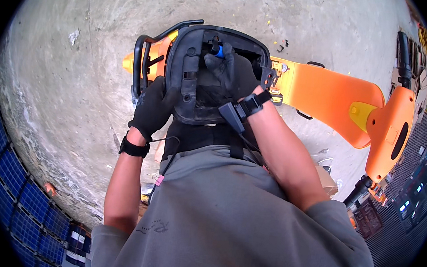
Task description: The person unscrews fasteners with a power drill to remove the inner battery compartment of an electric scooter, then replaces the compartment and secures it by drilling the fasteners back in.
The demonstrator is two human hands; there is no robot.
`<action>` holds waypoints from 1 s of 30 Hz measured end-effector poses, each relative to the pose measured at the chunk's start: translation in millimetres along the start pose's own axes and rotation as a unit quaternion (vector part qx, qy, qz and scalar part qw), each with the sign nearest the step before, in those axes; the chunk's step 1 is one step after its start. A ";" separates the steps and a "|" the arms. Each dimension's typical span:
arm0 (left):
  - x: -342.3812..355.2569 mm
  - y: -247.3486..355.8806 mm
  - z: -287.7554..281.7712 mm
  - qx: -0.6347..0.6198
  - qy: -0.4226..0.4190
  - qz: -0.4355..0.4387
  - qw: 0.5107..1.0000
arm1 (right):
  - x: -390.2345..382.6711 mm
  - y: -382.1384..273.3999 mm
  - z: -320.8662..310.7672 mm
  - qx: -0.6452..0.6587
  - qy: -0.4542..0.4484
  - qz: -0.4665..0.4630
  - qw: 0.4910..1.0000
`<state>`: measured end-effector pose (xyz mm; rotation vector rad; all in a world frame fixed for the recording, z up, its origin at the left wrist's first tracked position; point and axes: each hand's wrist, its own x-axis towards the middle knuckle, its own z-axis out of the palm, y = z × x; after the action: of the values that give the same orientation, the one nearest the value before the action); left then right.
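In front of me is an orange scooter with a black seat part [189,112], whose hollow, ribbed side faces up. My left hand [154,106], in a black glove, is closed on the near left rim of this part, thumb over the edge. My right hand [233,75], also gloved, reaches into the hollow. Its thumb and fingers close on a small blue-and-black cylindrical piece [219,50] near the far inner wall. The fingers hide part of that piece, so its kind is unclear. Black straps circle both wrists.
The orange floorboard [322,89] runs right to the handlebar column [391,130]. What looks like a yellow-and-black cordless driver [276,91] lies beside the seat part. A black rack [139,67] curves at the left. Blue crates [18,188] stand lower left; small scraps dot the concrete floor [113,5].
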<state>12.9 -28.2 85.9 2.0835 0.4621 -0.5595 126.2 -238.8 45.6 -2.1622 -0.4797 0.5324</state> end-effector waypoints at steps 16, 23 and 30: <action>-4.7 0.5 -2.3 0.007 0.000 0.003 1.000 | 1.9 0.9 11.7 0.072 -0.012 0.111 0.991; -4.3 -2.2 0.3 0.011 0.005 0.007 1.000 | 1.0 -4.6 18.1 0.145 0.115 -0.041 0.982; -5.1 -1.9 1.0 -0.003 0.005 0.007 1.000 | 2.9 7.3 39.0 0.447 0.089 0.215 0.864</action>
<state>7.5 -28.6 86.9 2.0821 0.4548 -0.5393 109.2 -216.5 17.3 -1.3667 0.3357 0.6234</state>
